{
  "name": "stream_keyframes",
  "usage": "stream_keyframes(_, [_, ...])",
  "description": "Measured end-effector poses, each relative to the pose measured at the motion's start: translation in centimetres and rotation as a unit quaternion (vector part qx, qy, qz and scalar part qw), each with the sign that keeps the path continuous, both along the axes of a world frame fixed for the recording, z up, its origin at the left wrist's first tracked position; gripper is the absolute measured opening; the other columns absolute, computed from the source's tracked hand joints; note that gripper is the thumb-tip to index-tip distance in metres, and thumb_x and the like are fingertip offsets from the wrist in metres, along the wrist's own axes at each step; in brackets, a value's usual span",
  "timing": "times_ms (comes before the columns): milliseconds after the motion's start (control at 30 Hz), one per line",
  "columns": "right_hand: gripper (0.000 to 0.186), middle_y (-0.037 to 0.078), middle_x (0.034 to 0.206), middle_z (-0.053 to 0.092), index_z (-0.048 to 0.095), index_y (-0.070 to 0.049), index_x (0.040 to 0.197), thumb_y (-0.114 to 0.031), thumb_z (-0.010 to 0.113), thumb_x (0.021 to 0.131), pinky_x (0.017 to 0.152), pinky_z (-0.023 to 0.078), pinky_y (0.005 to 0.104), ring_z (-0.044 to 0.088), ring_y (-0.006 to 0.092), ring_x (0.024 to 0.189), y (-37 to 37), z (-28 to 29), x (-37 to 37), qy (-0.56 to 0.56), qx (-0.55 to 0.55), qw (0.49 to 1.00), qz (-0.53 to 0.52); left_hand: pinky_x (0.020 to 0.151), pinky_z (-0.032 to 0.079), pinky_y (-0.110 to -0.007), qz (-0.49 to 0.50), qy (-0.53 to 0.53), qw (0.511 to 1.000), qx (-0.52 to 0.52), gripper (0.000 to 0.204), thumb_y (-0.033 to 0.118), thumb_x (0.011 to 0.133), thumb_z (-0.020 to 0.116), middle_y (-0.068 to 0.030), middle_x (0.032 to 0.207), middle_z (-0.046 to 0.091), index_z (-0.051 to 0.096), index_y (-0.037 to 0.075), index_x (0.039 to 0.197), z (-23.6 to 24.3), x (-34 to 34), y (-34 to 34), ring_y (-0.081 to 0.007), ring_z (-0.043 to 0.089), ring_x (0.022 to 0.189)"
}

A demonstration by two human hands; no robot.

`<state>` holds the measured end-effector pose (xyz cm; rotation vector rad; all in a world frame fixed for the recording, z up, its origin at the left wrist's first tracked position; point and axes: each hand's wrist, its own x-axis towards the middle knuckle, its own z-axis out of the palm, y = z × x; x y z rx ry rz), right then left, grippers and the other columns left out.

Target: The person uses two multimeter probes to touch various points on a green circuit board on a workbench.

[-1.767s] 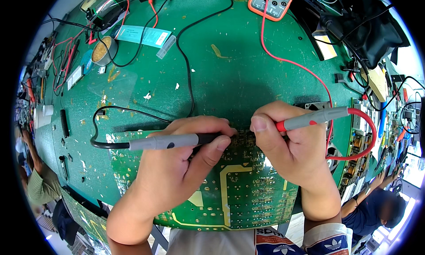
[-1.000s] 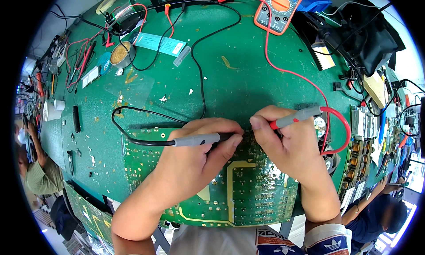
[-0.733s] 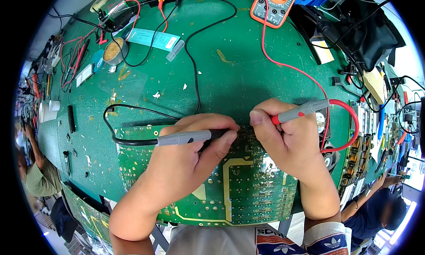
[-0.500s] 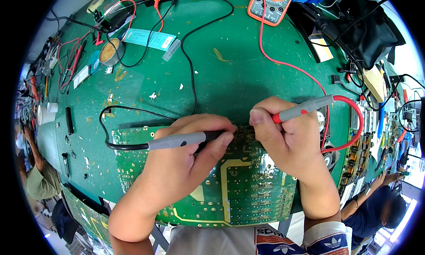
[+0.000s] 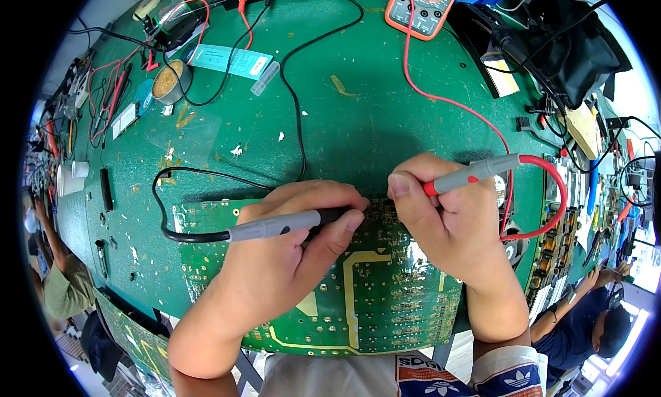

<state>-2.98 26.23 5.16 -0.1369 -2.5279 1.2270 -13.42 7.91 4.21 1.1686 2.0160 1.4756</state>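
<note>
A large green circuit board [image 5: 323, 328] lies in front of me at the table's near edge. My left hand [image 5: 289, 232] is closed around a grey and black test probe [image 5: 275, 225], whose black lead loops out to the left. Pinched in my right hand [image 5: 447, 225] is a grey and red test probe [image 5: 475, 175] with a thick red lead curving away to the right. Both hands are over the board's far half, with their fingertips close together near its far edge. My fingers hide the probe tips, so I cannot tell whether they touch the board.
An orange multimeter [image 5: 421, 10] stands at the far edge of the green table [image 5: 379, 108]. A round tin [image 5: 171, 82] and a teal packet [image 5: 234, 61] lie far left. More circuit boards [image 5: 547, 238] line the right side. Other people sit at left [image 5: 65, 287] and right [image 5: 585, 321].
Both hands and probes hold nearly the same position over the board. The person at the right has shifted slightly.
</note>
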Motion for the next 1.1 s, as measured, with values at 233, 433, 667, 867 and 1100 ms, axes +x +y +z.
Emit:
stream_keyframes(233, [0.016,0.014,0.071,0.06,0.06,0.002,0.077,-0.004,0.068,0.09,0.048,0.04,0.0393,0.057,0.0336,0.054,-0.6,0.1,-0.1,-0.009,-0.009,1.0,-0.016,0.073,0.056,-0.035,-0.012,-0.024,0.999,-0.017,0.013,0.004,0.092,0.069,-0.0139,0.096,0.073,0.067,-0.001,0.103,0.3,-0.1,-0.1,-0.0269,0.071,0.084])
stream_keyframes(433, [0.016,0.015,0.069,0.058,0.06,0.002,0.079,-0.005,0.066,0.092,0.048,0.04,0.0395,0.056,0.0352,0.056,-0.9,0.8,-0.1,-0.042,-0.027,0.999,-0.019,0.069,0.056,-0.038,-0.003,-0.018,1.0,-0.017,0.01,0.005,0.091,0.07,-0.0154,0.092,0.072,0.067,-0.001,0.099,0.4,0.0,0.0,-0.033,0.07,0.079])
stream_keyframes(667, [0.011,0.01,0.068,0.06,0.063,0.003,0.081,-0.001,0.066,0.091,0.05,0.04,0.0323,0.056,0.0213,0.055,-0.5,0.5,-0.1,-0.029,-0.012,1.0,0.0,0.076,0.056,-0.033,-0.021,-0.024,0.998,-0.053,0.013,0.005,0.094,0.067,-0.0136,0.097,0.073,0.068,-0.001,0.106,1.0,-0.1,-0.1,-0.0235,0.07,0.086])
stream_keyframes(867, [0.013,0.011,0.07,0.061,0.061,0.003,0.078,-0.001,0.067,0.089,0.048,0.04,0.0346,0.056,0.0253,0.053,-0.3,0.2,-0.2,-0.007,-0.002,1.0,0.001,0.079,0.056,-0.031,-0.022,-0.039,0.997,-0.067,0.014,0.005,0.096,0.064,-0.013,0.1,0.074,0.068,-0.002,0.108,1.0,-0.1,-0.4,-0.0192,0.072,0.088])
stream_keyframes(1100, [0.011,0.004,0.069,0.063,0.065,0.0,0.086,-0.004,0.062,0.095,0.052,0.043,0.0255,0.057,0.0109,0.058,0.1,0.0,0.3,-0.014,-0.002,1.0,0.001,0.081,0.057,-0.033,-0.03,-0.008,0.998,-0.051,0.013,0.004,0.095,0.064,-0.0157,0.104,0.075,0.067,-0.002,0.107,0.9,-0.3,-0.2,-0.0238,0.074,0.092])
